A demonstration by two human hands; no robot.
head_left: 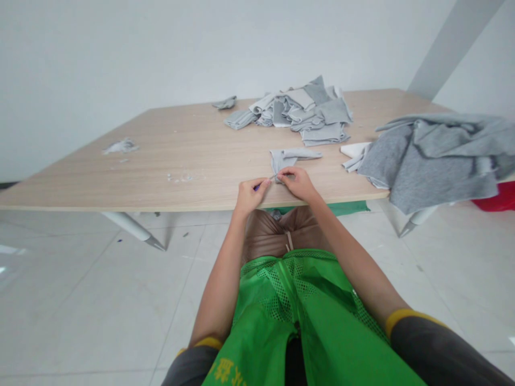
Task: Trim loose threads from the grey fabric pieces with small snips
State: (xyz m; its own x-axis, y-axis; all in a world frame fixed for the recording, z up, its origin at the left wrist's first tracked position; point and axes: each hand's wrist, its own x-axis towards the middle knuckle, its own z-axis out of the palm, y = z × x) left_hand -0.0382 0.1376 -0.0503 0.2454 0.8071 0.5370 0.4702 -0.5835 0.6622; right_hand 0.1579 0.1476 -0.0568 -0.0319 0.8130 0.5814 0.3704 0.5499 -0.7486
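Note:
Both my hands rest at the near edge of a wooden table (pixel 169 161). My left hand (pixel 250 194) is closed in a pinch on a small blue-handled tool whose tip points right. My right hand (pixel 296 182) pinches the near corner of a small grey fabric piece (pixel 292 157) that lies flat on the table just beyond my fingers. The two hands almost touch at the fabric's corner.
A pile of folded grey fabric pieces (pixel 298 111) sits further back. A large heap of grey cloth (pixel 438 155) hangs over the right edge. Small scraps (pixel 120 146) and lint lie at the left. A red object (pixel 497 197) stands on the floor to the right.

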